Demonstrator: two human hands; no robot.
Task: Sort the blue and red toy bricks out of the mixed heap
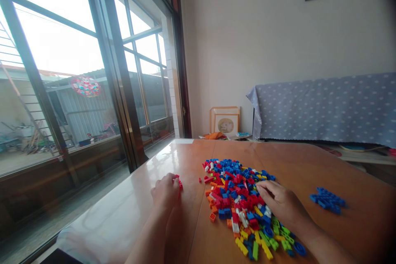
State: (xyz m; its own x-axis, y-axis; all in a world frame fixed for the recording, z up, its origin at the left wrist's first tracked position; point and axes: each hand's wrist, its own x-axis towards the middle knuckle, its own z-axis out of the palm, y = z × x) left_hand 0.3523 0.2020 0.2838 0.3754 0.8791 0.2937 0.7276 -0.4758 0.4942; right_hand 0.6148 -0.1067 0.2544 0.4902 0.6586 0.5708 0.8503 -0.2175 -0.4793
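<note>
On the left of the table, my left hand (166, 191) is curled, its fingers closed at a small group of red toy building bricks (180, 184). The hand hides part of that group. My right hand (280, 201) reaches over the right side of a large mixed pile of toy building bricks (236, 194). Its thumb and fingers come together at the pile; what lies between the fingertips is too small to make out. Red, blue, white, orange, yellow and green pieces make up the pile. An orange brick (212, 217) lies at its left edge.
A separate cluster of blue bricks (328, 200) lies on the wooden table (287, 159) at the right. Glass doors (120, 90) run along the left side. Behind the table are framed pictures (225, 123) and a dotted grey-blue cloth (321, 109).
</note>
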